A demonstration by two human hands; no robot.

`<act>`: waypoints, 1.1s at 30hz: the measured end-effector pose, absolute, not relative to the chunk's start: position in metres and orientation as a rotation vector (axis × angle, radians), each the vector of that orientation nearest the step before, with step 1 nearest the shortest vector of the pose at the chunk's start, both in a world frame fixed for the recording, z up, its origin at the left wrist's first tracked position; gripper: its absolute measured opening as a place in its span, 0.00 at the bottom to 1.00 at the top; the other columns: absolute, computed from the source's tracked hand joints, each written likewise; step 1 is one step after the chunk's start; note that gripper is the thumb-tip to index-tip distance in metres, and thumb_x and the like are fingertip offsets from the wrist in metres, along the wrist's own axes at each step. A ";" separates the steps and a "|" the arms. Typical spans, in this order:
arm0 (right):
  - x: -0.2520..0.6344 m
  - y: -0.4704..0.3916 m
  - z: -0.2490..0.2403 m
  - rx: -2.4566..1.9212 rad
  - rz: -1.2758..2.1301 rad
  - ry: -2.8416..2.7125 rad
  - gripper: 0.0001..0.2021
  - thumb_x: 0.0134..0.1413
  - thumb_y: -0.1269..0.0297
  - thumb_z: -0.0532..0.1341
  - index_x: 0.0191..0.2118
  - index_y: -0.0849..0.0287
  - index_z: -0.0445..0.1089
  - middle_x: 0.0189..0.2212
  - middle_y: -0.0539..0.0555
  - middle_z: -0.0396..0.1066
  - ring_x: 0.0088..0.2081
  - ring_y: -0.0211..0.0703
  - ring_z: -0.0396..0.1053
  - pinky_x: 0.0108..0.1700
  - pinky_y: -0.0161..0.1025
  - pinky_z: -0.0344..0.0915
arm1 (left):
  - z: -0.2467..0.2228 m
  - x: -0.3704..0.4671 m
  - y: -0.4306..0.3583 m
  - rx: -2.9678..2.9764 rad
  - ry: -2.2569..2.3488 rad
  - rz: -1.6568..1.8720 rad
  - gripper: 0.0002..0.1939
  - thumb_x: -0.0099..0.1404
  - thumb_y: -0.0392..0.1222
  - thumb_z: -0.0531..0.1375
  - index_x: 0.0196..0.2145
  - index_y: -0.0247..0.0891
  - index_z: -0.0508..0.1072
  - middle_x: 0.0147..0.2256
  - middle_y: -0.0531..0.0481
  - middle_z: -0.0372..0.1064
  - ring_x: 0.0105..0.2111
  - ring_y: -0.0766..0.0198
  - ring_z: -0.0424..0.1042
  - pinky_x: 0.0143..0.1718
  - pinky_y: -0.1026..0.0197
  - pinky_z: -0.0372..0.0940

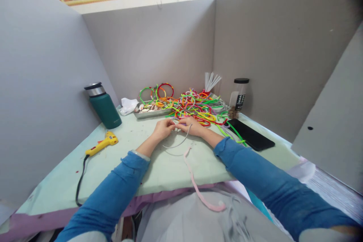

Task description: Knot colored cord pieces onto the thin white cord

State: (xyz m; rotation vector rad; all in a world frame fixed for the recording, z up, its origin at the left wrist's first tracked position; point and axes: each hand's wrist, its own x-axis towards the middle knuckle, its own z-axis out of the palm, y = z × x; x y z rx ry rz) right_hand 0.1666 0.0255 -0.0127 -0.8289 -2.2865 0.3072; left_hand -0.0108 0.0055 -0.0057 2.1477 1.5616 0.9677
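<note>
My left hand (163, 128) and my right hand (192, 125) meet fingertip to fingertip above the middle of the table. Both are closed in a pinch on a thin grey cord (181, 143), which loops down below them; a bit of purple shows at the right fingers. A pink fuzzy strip (194, 183) lies below my hands, hanging over the table's front edge onto my lap. Just behind my hands is a tangled pile of coloured fuzzy stems (195, 106).
A metal tray (153, 114) of small pieces, coloured rings (165, 90) and white tissue (128, 106) stand behind. Left are a green bottle (105, 110) and yellow glue gun (103, 144); right, a black phone (251, 134) and clear jar (237, 98). Grey partitions surround the table.
</note>
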 end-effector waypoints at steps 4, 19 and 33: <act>0.166 0.025 -0.012 -0.835 0.297 -2.287 0.21 0.55 0.52 0.53 0.24 0.65 0.71 0.19 0.50 0.65 0.23 0.32 0.56 0.27 0.31 0.47 | -0.007 -0.012 0.007 2.177 1.554 0.967 0.10 0.55 0.44 0.57 0.29 0.34 0.72 0.24 0.51 0.71 0.20 0.71 0.63 0.23 0.68 0.57; 0.166 0.027 -0.014 -0.817 0.334 -2.299 0.23 0.54 0.49 0.53 0.23 0.65 0.70 0.18 0.50 0.64 0.23 0.32 0.55 0.26 0.31 0.47 | -0.003 -0.009 0.001 2.155 1.562 0.946 0.09 0.54 0.43 0.58 0.29 0.34 0.72 0.24 0.51 0.71 0.19 0.71 0.63 0.23 0.68 0.56; 0.166 0.028 -0.016 -0.843 0.355 -2.299 0.25 0.53 0.46 0.52 0.24 0.65 0.71 0.19 0.50 0.65 0.23 0.32 0.55 0.25 0.31 0.47 | -0.002 -0.009 0.000 2.164 1.573 0.912 0.09 0.55 0.42 0.57 0.30 0.34 0.73 0.23 0.51 0.71 0.19 0.71 0.63 0.23 0.68 0.56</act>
